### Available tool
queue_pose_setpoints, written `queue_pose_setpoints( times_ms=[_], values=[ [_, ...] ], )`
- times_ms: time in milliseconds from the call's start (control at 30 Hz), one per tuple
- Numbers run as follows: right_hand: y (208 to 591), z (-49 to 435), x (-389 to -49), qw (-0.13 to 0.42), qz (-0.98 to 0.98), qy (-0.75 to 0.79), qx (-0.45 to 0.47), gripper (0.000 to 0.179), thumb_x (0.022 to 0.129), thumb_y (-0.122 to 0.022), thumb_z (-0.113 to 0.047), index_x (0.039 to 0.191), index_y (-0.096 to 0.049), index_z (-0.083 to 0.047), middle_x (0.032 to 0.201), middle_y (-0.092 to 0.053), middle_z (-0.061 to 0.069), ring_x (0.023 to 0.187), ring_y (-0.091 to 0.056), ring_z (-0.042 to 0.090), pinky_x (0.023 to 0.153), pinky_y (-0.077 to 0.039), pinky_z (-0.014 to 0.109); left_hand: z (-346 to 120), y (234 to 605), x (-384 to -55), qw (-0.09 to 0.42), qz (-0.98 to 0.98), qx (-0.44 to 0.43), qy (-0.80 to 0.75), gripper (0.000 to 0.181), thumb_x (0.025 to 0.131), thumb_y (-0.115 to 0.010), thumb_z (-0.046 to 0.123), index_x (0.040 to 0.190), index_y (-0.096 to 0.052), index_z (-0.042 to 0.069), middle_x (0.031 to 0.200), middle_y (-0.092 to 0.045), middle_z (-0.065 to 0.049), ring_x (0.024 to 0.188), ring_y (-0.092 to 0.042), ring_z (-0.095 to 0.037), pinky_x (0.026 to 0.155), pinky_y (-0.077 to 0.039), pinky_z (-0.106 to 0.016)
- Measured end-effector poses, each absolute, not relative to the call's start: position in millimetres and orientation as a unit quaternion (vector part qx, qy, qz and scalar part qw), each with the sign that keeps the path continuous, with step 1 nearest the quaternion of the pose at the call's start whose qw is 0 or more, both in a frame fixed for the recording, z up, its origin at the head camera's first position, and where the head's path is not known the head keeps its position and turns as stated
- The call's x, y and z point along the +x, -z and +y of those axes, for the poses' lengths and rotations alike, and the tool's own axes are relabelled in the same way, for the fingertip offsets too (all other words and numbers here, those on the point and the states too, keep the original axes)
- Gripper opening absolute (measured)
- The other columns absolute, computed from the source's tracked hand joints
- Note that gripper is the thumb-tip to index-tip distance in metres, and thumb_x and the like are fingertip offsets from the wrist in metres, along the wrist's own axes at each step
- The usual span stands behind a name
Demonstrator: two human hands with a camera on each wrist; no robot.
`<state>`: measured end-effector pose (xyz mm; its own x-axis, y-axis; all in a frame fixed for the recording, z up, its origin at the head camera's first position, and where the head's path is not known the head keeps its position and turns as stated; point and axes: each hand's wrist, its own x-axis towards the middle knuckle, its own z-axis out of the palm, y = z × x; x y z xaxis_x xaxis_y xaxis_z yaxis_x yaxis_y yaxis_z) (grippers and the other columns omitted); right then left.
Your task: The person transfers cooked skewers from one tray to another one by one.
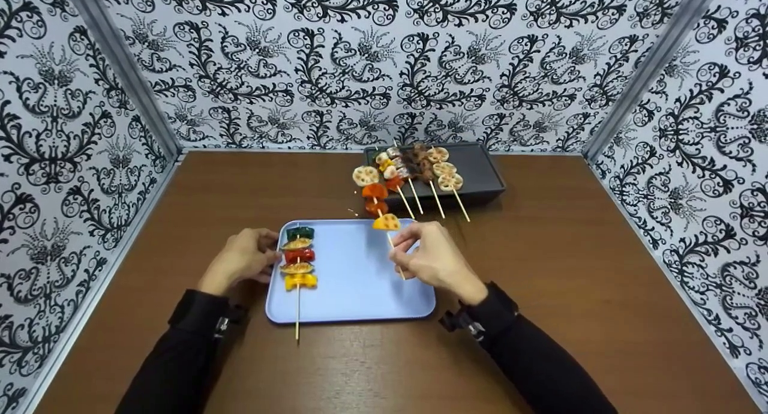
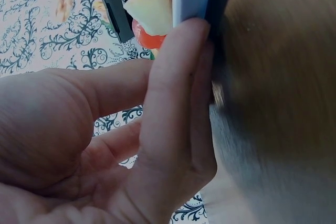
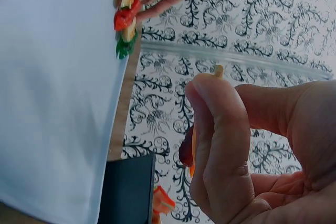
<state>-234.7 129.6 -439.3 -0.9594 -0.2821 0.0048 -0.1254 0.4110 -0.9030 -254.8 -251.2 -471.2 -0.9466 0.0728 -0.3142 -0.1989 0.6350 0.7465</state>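
My right hand (image 1: 435, 255) pinches the bare stick of a skewer (image 1: 375, 191) over the right part of the light blue tray (image 1: 354, 282). Threaded on it are a lotus root slice, orange and red pieces and a yellow-edged half slice. In the right wrist view, the stick's end (image 3: 219, 70) pokes out past the fingertips. With its fingertips gathered at the rim, my left hand (image 1: 243, 258) holds the tray's left edge. A second skewer (image 1: 298, 256), of green, red and yellow pieces between browned slices, lies along that side, its stick overhanging the front rim.
Behind the tray, a black grill plate (image 1: 480, 168) carries several more skewers, with lotus root slices (image 1: 444, 169) and brown meat (image 1: 423, 162) among them; their sticks point toward the front. Patterned walls (image 1: 372, 60) enclose the brown table (image 1: 570, 270) at the back and sides.
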Motion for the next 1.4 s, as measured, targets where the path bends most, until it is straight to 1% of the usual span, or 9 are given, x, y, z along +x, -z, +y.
queue_pose_setpoints(
  times_ms=[200,333,500,600,833,1067,1267,1400],
  values=[
    [446.7,116.7,-230.7,0.075,0.850,0.500,-0.147,0.011,0.097,-0.084,-0.005,0.107,-0.080,-0.001,0.086,-0.081,0.006,0.060,-0.075,0.008,0.055,-0.062,0.020,-250.9,471.1,-254.7,0.152,0.895,-0.030,-0.418,0.052,0.115,-0.071,0.005,0.165,-0.057,-0.005,0.146,-0.069,-0.038,0.091,-0.084,-0.027,0.076,-0.077,-0.039],
    [453.1,107.7,-227.6,0.093,0.851,0.493,-0.158,0.010,0.097,-0.084,-0.005,0.105,-0.080,-0.002,0.084,-0.080,0.003,0.059,-0.072,0.006,0.054,-0.059,0.018,-251.5,470.5,-254.3,0.149,0.897,-0.024,-0.416,0.052,0.115,-0.071,0.005,0.163,-0.058,-0.006,0.148,-0.069,-0.039,0.090,-0.084,-0.026,0.074,-0.077,-0.039],
    [459.5,97.3,-224.6,0.109,0.853,0.483,-0.166,0.008,0.097,-0.085,-0.004,0.103,-0.080,-0.002,0.084,-0.080,0.004,0.059,-0.071,0.006,0.053,-0.057,0.017,-252.2,469.6,-253.9,0.151,0.897,-0.024,-0.415,0.053,0.115,-0.071,0.005,0.164,-0.057,-0.006,0.148,-0.069,-0.040,0.091,-0.085,-0.028,0.075,-0.077,-0.040],
    [463.5,92.1,-223.8,0.105,0.863,0.462,-0.176,0.007,0.097,-0.086,-0.006,0.102,-0.081,-0.004,0.085,-0.081,0.004,0.061,-0.070,0.006,0.055,-0.057,0.017,-252.0,469.9,-253.9,0.153,0.896,-0.027,-0.415,0.053,0.115,-0.071,0.005,0.165,-0.056,-0.006,0.148,-0.068,-0.039,0.093,-0.085,-0.029,0.075,-0.077,-0.040],
    [473.1,81.3,-222.6,0.099,0.884,0.415,-0.190,0.007,0.094,-0.087,-0.008,0.098,-0.082,-0.005,0.085,-0.080,0.001,0.069,-0.067,0.005,0.063,-0.056,0.016,-252.8,471.7,-254.4,0.160,0.896,-0.032,-0.413,0.054,0.116,-0.070,0.006,0.166,-0.055,-0.005,0.150,-0.067,-0.039,0.096,-0.085,-0.032,0.077,-0.077,-0.040],
    [478.7,72.7,-217.5,0.100,0.892,0.393,-0.198,0.007,0.092,-0.087,-0.009,0.097,-0.084,-0.006,0.082,-0.079,-0.002,0.073,-0.065,0.004,0.070,-0.057,0.019,-252.0,471.8,-254.8,0.165,0.895,-0.037,-0.413,0.054,0.116,-0.071,0.007,0.167,-0.055,-0.004,0.154,-0.065,-0.039,0.097,-0.084,-0.031,0.078,-0.077,-0.038],
    [480.5,62.7,-211.7,0.098,0.887,0.391,-0.224,0.005,0.088,-0.087,-0.005,0.093,-0.084,-0.005,0.080,-0.082,0.002,0.069,-0.065,0.002,0.068,-0.059,0.018,-252.0,471.4,-253.8,0.157,0.894,-0.026,-0.419,0.053,0.115,-0.071,0.004,0.165,-0.055,-0.007,0.151,-0.067,-0.040,0.089,-0.084,-0.025,0.074,-0.077,-0.038],
    [481.6,55.6,-208.3,0.113,0.881,0.405,-0.216,0.009,0.089,-0.092,-0.005,0.091,-0.083,-0.006,0.080,-0.082,0.002,0.067,-0.065,0.004,0.064,-0.058,0.017,-252.8,471.5,-253.3,0.157,0.893,-0.023,-0.420,0.054,0.115,-0.071,0.005,0.165,-0.055,-0.008,0.151,-0.067,-0.041,0.089,-0.084,-0.025,0.074,-0.077,-0.038]
  ],
)
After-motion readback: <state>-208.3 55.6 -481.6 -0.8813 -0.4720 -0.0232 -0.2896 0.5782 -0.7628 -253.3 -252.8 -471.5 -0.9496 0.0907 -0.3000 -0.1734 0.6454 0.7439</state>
